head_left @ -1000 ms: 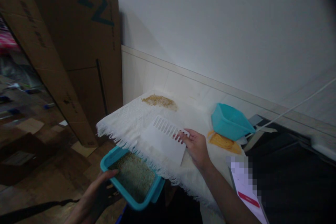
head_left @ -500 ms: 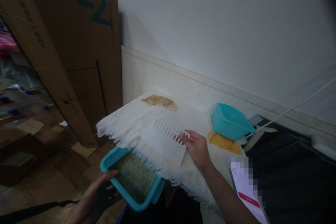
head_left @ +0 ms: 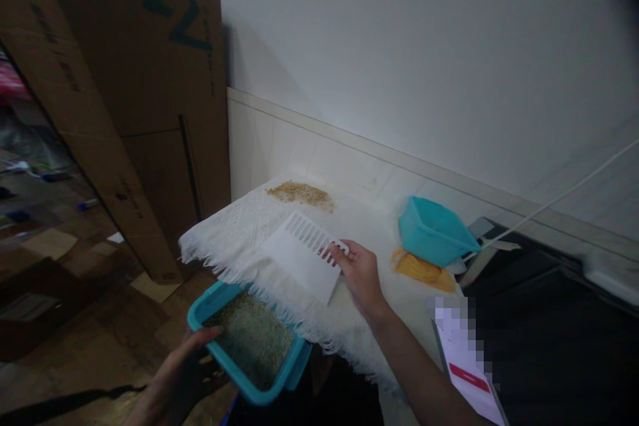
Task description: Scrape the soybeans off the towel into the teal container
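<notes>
My left hand (head_left: 180, 370) grips the near rim of a teal tray (head_left: 279, 386) filled with pale grain, held just below the fringed front edge of a white cloth (head_left: 234, 233). My right hand (head_left: 360, 274) pinches the corner of a white slotted plastic scraper (head_left: 302, 254), which lies flat on the cloth just above the tray. A small heap of brownish grain (head_left: 299, 193) lies at the far edge of the cloth near the wall.
A second teal tray (head_left: 432, 231) rests tilted on a yellow cloth (head_left: 423, 268) at the right. A tall cardboard box (head_left: 124, 80) leans at the left. A white cable (head_left: 564, 194) runs along the wall. A white paper with a red label (head_left: 466, 363) lies near my right forearm.
My right hand has slid the scraper a little to the left across the cloth. The tray in my left hand has stayed in place.
</notes>
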A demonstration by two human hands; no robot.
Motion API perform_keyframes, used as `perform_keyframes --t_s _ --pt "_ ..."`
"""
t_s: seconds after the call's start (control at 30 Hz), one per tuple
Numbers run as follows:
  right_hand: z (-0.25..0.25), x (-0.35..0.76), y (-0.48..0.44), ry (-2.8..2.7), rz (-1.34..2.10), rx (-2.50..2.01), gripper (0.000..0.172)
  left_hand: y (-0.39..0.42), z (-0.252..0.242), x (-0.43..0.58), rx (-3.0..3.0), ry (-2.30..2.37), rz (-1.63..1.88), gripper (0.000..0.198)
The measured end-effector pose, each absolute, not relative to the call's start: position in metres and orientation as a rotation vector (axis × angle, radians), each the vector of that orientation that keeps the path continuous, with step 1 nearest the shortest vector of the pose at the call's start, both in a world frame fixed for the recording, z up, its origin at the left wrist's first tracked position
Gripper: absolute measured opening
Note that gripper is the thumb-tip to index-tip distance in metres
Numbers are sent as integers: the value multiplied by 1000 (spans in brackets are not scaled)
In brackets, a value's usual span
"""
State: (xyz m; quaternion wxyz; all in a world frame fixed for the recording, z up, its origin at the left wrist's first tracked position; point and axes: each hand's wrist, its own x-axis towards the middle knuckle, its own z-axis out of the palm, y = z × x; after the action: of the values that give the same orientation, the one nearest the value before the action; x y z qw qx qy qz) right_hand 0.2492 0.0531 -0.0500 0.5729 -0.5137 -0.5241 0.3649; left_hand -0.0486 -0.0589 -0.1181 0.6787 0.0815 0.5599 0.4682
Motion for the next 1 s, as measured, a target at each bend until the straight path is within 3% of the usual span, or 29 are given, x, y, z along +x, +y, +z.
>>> perform_keyframes --t_s 0.33,0.57,0.83,1.0 --pt "-35 268 76 -1256 712 -1228 48 -54 -137 -55 152 1245 1011 42" --pt "-42 243 73 -1725 409 -1144 18 -56 -124 -49 138 1303 1042 44" --pt "-74 231 17 -1949 242 -951 35 -58 -132 -55 144 1258 1045 36" --pt "-68 233 5 -1904 203 -907 34 -56 -139 -59 120 1239 1004 41"
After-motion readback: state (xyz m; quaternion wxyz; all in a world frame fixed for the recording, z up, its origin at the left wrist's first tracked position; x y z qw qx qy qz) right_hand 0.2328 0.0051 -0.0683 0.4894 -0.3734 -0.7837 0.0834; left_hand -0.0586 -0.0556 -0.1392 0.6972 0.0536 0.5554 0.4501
